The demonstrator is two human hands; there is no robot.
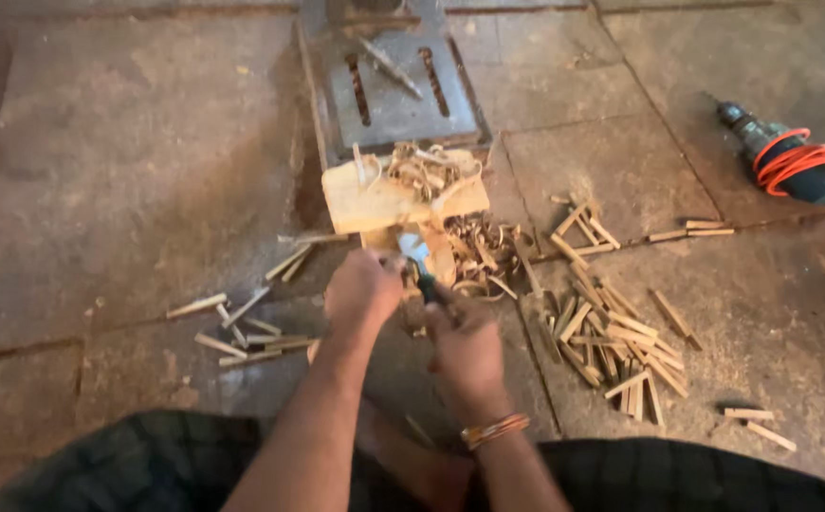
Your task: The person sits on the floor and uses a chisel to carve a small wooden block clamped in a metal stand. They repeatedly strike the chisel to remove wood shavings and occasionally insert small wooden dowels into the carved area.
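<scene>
My left hand [363,289] is closed around a small piece of wood that is mostly hidden in the fist, held against a pale wooden block [384,199] on the stone floor. My right hand [465,341], with an orange band at the wrist, grips the dark handle of a chisel [419,258] whose metal blade points up toward the block. Curled wood shavings [431,169] lie on the block and spill to its right.
A heap of short wooden sticks [612,332] lies to the right, a smaller scatter of sticks [247,327] to the left. A grey metal plate with slots [398,90] sits behind the block. A power drill with orange cord [792,161] lies far right.
</scene>
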